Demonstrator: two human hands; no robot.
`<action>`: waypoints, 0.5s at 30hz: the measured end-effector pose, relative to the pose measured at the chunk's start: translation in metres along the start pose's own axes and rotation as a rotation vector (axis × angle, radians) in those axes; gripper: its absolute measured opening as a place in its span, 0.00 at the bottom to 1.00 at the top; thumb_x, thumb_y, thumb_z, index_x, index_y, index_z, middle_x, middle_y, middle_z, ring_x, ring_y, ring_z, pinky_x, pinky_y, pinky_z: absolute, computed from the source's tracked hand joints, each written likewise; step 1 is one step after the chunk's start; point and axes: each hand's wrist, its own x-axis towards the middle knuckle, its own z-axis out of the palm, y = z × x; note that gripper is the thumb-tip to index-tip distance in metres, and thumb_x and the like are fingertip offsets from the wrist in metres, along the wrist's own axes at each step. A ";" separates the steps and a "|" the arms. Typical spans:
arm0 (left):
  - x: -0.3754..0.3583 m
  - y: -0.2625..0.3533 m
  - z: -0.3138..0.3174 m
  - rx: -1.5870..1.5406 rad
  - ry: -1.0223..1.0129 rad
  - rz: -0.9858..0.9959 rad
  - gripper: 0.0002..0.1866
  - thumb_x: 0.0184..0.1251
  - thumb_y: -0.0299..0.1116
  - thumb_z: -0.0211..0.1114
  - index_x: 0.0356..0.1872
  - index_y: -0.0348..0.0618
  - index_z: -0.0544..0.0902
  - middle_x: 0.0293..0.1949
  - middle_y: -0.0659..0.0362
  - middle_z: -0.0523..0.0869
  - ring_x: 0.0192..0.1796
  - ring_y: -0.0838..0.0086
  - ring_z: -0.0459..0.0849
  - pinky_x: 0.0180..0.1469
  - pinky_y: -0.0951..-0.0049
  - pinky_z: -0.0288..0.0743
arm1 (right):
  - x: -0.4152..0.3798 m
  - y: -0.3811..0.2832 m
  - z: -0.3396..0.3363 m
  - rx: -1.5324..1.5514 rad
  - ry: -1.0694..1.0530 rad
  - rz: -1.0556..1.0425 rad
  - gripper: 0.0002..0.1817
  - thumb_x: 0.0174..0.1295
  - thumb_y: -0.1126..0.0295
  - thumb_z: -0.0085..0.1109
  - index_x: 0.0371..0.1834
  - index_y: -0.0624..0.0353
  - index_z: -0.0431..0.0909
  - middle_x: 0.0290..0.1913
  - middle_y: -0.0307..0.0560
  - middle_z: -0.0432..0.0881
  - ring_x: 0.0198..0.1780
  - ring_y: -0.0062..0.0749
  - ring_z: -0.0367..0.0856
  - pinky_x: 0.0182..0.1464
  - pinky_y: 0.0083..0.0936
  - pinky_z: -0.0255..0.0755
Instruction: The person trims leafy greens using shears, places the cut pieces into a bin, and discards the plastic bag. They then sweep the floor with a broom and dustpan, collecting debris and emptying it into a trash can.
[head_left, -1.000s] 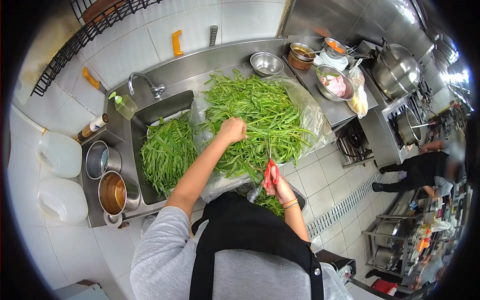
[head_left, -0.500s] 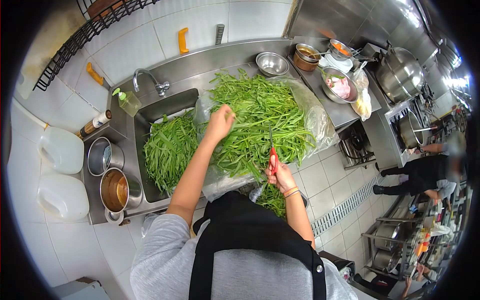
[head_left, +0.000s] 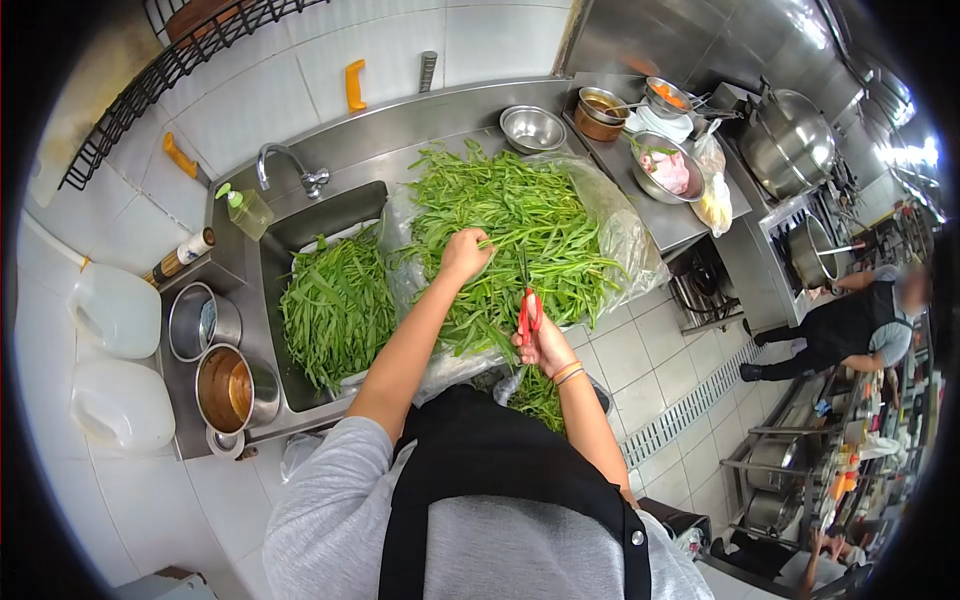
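A large heap of leafy green stems (head_left: 510, 205) lies on clear plastic (head_left: 625, 225) beside the sink. My left hand (head_left: 466, 254) is closed on some green stems at the heap's middle. Red-handled scissors (head_left: 530, 312) are in my right hand (head_left: 543, 344), near the heap's front edge, with the blades pointing away from me among the stems. More cut greens (head_left: 338, 308) fill much of the sink (head_left: 285, 235) to the left. Further greens (head_left: 540, 400) show below my right hand, partly hidden by my arm and apron.
A faucet (head_left: 290, 165) and soap bottle (head_left: 247, 212) stand behind the sink. Steel pots (head_left: 237, 388) and plastic jugs (head_left: 120, 400) are at the left. Bowls (head_left: 533, 129) and a bowl of meat (head_left: 668, 168) stand at the back right. A person (head_left: 850, 325) stands at the far right.
My left hand has moved right and down, closing on stems. The scissors have shifted slightly left, and their handles look more spread. The view has moved a little.
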 end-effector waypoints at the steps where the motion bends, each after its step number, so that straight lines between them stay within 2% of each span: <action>1: -0.005 0.006 -0.007 -0.001 -0.006 0.007 0.15 0.47 0.38 0.71 0.35 0.43 0.82 0.37 0.51 0.83 0.41 0.59 0.81 0.44 0.63 0.74 | 0.000 -0.003 -0.002 0.005 0.006 -0.004 0.31 0.52 0.29 0.42 0.22 0.48 0.64 0.16 0.35 0.68 0.11 0.16 0.58 0.15 0.14 0.55; 4: -0.020 0.028 -0.032 -0.138 -0.087 0.188 0.11 0.51 0.34 0.68 0.31 0.39 0.80 0.34 0.52 0.84 0.40 0.62 0.83 0.43 0.68 0.75 | 0.002 -0.015 -0.007 -0.054 -0.002 0.002 0.30 0.52 0.29 0.43 0.23 0.48 0.65 0.16 0.34 0.69 0.12 0.14 0.59 0.14 0.13 0.55; 5: -0.022 0.032 -0.037 -0.136 -0.093 0.188 0.11 0.51 0.34 0.68 0.31 0.39 0.80 0.34 0.52 0.84 0.40 0.62 0.83 0.43 0.68 0.75 | 0.002 -0.018 -0.006 -0.073 0.022 -0.006 0.30 0.52 0.29 0.43 0.23 0.47 0.65 0.16 0.33 0.69 0.12 0.14 0.59 0.14 0.13 0.56; 7: -0.022 0.035 -0.046 -0.160 -0.161 0.375 0.10 0.50 0.33 0.68 0.32 0.42 0.79 0.33 0.51 0.83 0.39 0.59 0.82 0.40 0.65 0.74 | 0.003 -0.024 -0.003 -0.123 0.090 -0.051 0.31 0.51 0.29 0.44 0.22 0.48 0.65 0.16 0.33 0.69 0.11 0.14 0.59 0.14 0.12 0.56; 8: -0.021 0.037 -0.050 -0.114 -0.181 0.375 0.11 0.50 0.33 0.68 0.33 0.42 0.78 0.34 0.51 0.83 0.39 0.58 0.82 0.40 0.65 0.73 | 0.003 -0.027 -0.005 -0.101 0.077 -0.085 0.26 0.54 0.36 0.50 0.21 0.49 0.65 0.15 0.32 0.69 0.12 0.13 0.60 0.14 0.12 0.57; 9: -0.020 0.039 -0.054 -0.114 -0.179 0.370 0.11 0.50 0.33 0.68 0.33 0.42 0.78 0.34 0.51 0.83 0.39 0.58 0.82 0.40 0.65 0.73 | 0.003 -0.026 -0.005 -0.104 0.074 -0.082 0.26 0.54 0.36 0.50 0.21 0.49 0.65 0.15 0.32 0.69 0.12 0.13 0.60 0.14 0.12 0.57; 11: -0.017 0.041 -0.061 -0.146 -0.142 0.374 0.11 0.51 0.34 0.67 0.34 0.43 0.78 0.33 0.51 0.83 0.38 0.57 0.81 0.41 0.65 0.73 | 0.005 -0.022 -0.006 -0.169 0.145 -0.212 0.22 0.57 0.45 0.57 0.21 0.49 0.65 0.14 0.32 0.68 0.12 0.13 0.60 0.14 0.11 0.57; 12: -0.015 0.038 -0.065 -0.152 -0.136 0.366 0.12 0.52 0.34 0.67 0.36 0.43 0.77 0.37 0.52 0.83 0.40 0.59 0.81 0.42 0.65 0.73 | 0.005 -0.018 -0.009 -0.140 0.125 -0.248 0.20 0.57 0.48 0.58 0.22 0.50 0.67 0.15 0.31 0.69 0.11 0.12 0.60 0.14 0.10 0.55; 13: -0.014 0.034 -0.069 -0.153 -0.132 0.362 0.12 0.52 0.34 0.67 0.36 0.43 0.77 0.37 0.52 0.83 0.40 0.59 0.81 0.42 0.65 0.73 | 0.004 -0.012 -0.011 -0.144 0.122 -0.246 0.20 0.57 0.48 0.58 0.22 0.50 0.67 0.15 0.31 0.69 0.11 0.12 0.60 0.14 0.10 0.55; 15: -0.009 0.026 -0.082 -0.332 0.085 0.236 0.12 0.55 0.36 0.65 0.40 0.46 0.77 0.42 0.55 0.82 0.44 0.64 0.81 0.43 0.65 0.73 | 0.002 -0.005 -0.017 -0.155 0.147 -0.266 0.21 0.56 0.46 0.58 0.23 0.50 0.67 0.16 0.31 0.69 0.12 0.11 0.59 0.15 0.09 0.55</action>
